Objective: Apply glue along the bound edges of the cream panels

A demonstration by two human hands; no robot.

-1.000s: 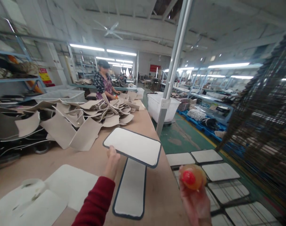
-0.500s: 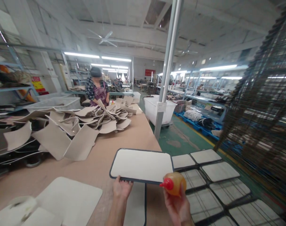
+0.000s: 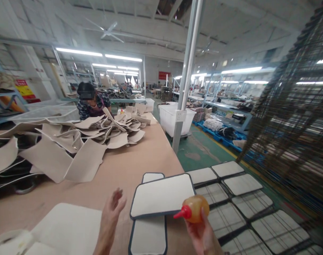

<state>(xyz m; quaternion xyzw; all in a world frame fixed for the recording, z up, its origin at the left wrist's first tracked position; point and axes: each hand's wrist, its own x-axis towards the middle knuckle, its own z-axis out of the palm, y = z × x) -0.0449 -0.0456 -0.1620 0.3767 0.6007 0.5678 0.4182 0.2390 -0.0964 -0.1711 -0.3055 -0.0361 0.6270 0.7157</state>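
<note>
On the head view my left hand (image 3: pixel 112 212) hovers spread and empty beside the dark-edged panel (image 3: pixel 161 194), which lies flat on the surface (image 3: pixel 140 156). My right hand (image 3: pixel 202 232) grips the orange squeeze bottle (image 3: pixel 194 209). Several finished panels (image 3: pixel 227 169) already lie on the wire rack (image 3: pixel 257 219); I judge the beige pile (image 3: pixel 79 141) is still to do.

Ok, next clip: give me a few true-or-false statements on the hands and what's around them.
1. The right hand holds an orange bottle with a red nozzle. True.
2. The left hand grips the white panel. False: it is open beside the panel, holding nothing.
3. The white panel lies across a longer panel. True.
4. The beige pieces are heaped on the floor. False: they lie on the table.
</note>
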